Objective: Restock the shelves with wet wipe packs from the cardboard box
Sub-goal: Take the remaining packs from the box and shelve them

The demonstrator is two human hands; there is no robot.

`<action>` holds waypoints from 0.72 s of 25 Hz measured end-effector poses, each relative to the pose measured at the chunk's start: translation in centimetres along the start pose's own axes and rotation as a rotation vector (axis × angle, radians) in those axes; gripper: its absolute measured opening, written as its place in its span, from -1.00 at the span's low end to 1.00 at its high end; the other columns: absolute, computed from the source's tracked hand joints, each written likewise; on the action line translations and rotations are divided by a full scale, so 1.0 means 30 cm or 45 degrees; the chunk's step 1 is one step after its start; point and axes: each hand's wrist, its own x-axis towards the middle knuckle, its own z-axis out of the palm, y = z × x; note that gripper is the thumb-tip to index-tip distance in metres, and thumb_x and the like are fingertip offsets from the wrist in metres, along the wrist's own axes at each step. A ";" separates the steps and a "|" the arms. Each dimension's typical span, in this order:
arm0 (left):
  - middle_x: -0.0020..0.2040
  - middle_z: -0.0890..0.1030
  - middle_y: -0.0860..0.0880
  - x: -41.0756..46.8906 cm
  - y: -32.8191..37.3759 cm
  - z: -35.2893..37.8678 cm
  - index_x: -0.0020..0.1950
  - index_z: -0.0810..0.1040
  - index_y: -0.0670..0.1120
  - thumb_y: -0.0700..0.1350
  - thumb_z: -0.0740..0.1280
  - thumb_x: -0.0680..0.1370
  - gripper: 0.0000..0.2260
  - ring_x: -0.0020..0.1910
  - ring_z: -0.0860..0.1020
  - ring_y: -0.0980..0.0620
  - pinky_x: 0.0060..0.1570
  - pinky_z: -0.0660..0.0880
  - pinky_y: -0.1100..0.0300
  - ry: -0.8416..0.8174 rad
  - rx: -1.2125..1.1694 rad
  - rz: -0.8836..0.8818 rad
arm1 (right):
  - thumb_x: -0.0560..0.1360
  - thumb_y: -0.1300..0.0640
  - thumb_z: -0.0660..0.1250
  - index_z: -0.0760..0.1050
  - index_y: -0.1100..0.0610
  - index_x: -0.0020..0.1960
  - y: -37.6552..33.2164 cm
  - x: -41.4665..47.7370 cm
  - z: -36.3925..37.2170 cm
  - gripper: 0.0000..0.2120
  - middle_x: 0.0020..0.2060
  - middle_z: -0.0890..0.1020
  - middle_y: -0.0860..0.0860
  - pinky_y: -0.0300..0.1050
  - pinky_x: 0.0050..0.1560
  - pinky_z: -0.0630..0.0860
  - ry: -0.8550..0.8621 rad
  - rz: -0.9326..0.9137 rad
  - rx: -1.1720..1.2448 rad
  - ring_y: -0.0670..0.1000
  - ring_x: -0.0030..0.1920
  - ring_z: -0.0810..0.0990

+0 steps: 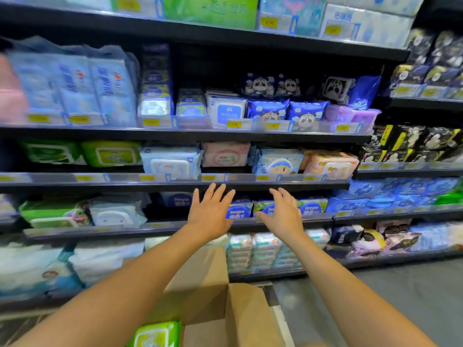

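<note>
a shop aisle: dark metal shelves (175, 185) rise in tiers, each crowded with soft plastic packs behind yellow price tags. two bare arms reach forward. the left hand (210, 211) and the right hand (283, 216) are both released, fingers straight and spread, grasping nothing. they hover side by side in front of one tier, just under the edge of the tier above. right behind the hands stands a row of blue-and-green labelled wet wipe packs (312, 205). at least three show, one between the hands, one just past the left palm, one beyond the right fingers. whether any fingertip touches them cannot be told. below the forearms sits one brown cardboard box (200, 284), with two flaps open. near the left elbow lies one bright green wet wipe pack with a pale lid (156, 334), beside a flap. whether it is inside the box is unclear.
</note>
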 end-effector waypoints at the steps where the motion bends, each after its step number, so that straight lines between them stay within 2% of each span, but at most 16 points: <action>1: 0.72 -0.07 0.00 -0.055 -0.024 0.014 0.71 -0.08 0.11 0.22 0.27 0.64 -0.24 0.70 -0.14 -0.10 0.60 -0.10 -0.33 -0.007 -0.013 -0.022 | 0.54 -0.20 0.42 0.18 -0.01 0.64 -0.031 -0.038 0.017 -0.21 0.64 0.14 0.02 0.22 0.54 0.23 -0.019 -0.027 0.003 0.11 0.63 0.10; 9: 0.72 -0.09 0.02 -0.413 -0.211 0.171 0.71 -0.07 0.12 0.20 0.26 0.65 -0.26 0.70 -0.14 -0.09 0.61 -0.09 -0.30 -0.131 -0.076 -0.109 | 0.50 -0.21 0.44 0.21 -0.01 0.61 -0.209 -0.290 0.227 -0.21 0.62 0.18 0.02 0.17 0.52 0.27 -0.160 -0.171 -0.049 0.13 0.61 0.13; 18: 0.72 -0.02 0.07 -0.668 -0.351 0.423 0.69 0.00 0.16 0.18 0.30 0.62 -0.28 0.70 -0.05 -0.05 0.62 0.00 -0.21 -0.333 -0.217 -0.232 | 0.50 -0.21 0.43 0.23 -0.03 0.60 -0.237 -0.490 0.535 -0.23 0.62 0.19 0.04 0.15 0.53 0.26 -0.446 -0.145 -0.034 0.13 0.60 0.17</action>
